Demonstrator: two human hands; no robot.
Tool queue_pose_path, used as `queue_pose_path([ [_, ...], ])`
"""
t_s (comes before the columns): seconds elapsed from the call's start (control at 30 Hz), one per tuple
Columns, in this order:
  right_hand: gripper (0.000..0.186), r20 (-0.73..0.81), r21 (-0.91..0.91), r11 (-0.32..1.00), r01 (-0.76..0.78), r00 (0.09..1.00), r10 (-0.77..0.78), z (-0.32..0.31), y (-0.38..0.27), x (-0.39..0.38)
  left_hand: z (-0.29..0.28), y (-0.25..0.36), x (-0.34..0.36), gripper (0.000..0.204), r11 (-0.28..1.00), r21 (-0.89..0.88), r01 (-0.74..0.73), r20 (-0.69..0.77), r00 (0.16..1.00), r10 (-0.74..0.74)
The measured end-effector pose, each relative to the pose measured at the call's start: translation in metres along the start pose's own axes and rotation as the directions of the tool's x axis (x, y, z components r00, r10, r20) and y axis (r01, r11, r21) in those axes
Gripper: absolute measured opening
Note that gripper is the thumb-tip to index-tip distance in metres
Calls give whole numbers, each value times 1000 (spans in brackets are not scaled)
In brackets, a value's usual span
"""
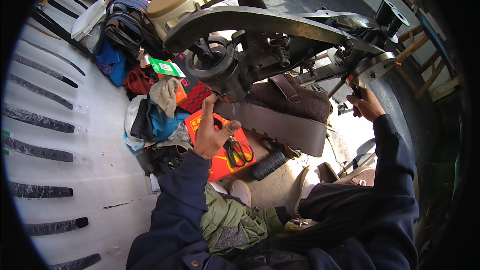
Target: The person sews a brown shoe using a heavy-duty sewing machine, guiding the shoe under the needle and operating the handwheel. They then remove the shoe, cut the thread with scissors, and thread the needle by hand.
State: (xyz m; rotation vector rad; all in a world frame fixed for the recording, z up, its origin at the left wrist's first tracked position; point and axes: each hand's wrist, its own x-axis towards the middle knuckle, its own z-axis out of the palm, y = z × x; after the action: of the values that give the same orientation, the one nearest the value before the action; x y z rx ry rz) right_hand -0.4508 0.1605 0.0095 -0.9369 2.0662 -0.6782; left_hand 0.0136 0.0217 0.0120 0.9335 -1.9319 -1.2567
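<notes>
A black metal shoe-stitching machine [270,25] stands in front of me. Under its round head [222,77] sits a brown fuzzy shoe [300,100] with a strap and a thick sole [290,127], tipped on its side. My left hand [212,132] is by the near end of that sole, index finger stretched up to the head and thumb apart. Whether the fingertip touches the shoe or the metal, I cannot tell. At the right, my right hand [369,104] is closed round the crank handle [356,91] below the machine's wheel [372,70].
Black-handled scissors [239,151] lie on a red and yellow box [222,162], beside a black thread spool [269,165]. Clothes and bags [117,35] are heaped left, near a beige stool [175,0]. Several wrapped black strips [40,115] line a white panel [105,170].
</notes>
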Motion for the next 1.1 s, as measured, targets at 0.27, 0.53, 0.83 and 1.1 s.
queue_pose_path([
  [0.27, 20, -533, 88, 936, 340, 810, -244, -80, -28, -15, -1, 4, 1, 84, 1000, 27, -11, 21, 1000, 11],
  [0.53, 35, -430, -115, 992, -47, 903, -7, -36, 47, 31, 3, 3, 2, 84, 998, 6, -60, -13, 998, 61],
  [0.83, 18, -279, 166, 908, 384, 902, -330, -52, -51, -35, 2, 2, 1, 80, 999, 8, -46, -5, 999, 47],
  [1.1, 29, -615, -12, 993, 116, 782, -99, -81, 51, 39, 4, 9, 4, 82, 996, 32, -86, -3, 996, 86],
])
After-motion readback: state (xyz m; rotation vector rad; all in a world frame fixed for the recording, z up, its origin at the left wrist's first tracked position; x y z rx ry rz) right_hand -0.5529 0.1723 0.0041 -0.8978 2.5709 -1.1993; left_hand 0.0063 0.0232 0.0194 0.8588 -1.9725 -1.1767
